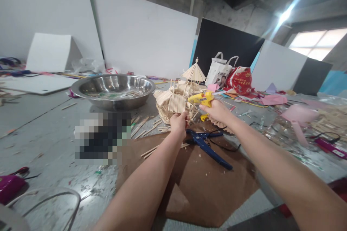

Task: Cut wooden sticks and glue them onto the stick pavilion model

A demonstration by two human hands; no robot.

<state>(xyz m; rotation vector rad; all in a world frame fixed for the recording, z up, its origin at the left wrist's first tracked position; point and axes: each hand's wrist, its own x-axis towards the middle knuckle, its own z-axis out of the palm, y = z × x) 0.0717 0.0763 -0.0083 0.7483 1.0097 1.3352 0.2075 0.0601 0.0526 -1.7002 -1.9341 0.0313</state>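
Note:
A small pavilion model made of wooden sticks (161, 98) stands on the table, with a pointed stick roof rising at its back. My left hand (179, 122) is closed at its front, fingers pinching the lower edge of a flat panel of sticks (177, 103). In my right hand (217, 111) is a yellow hot glue gun (201, 98), its nozzle pointing left toward the model beside the panel. A clear glue stick pokes out of the gun's rear. Blue-handled pliers (208, 147) lie just below my hands on a brown sheet (217, 195).
A wide steel basin (114, 101) stands left of the model. Loose sticks (146, 130) lie between them. White and red bags (240, 80) sit behind, near scattered coloured paper (273, 100). A black cable trails by the pliers. At the left edge is a purple device (12, 187).

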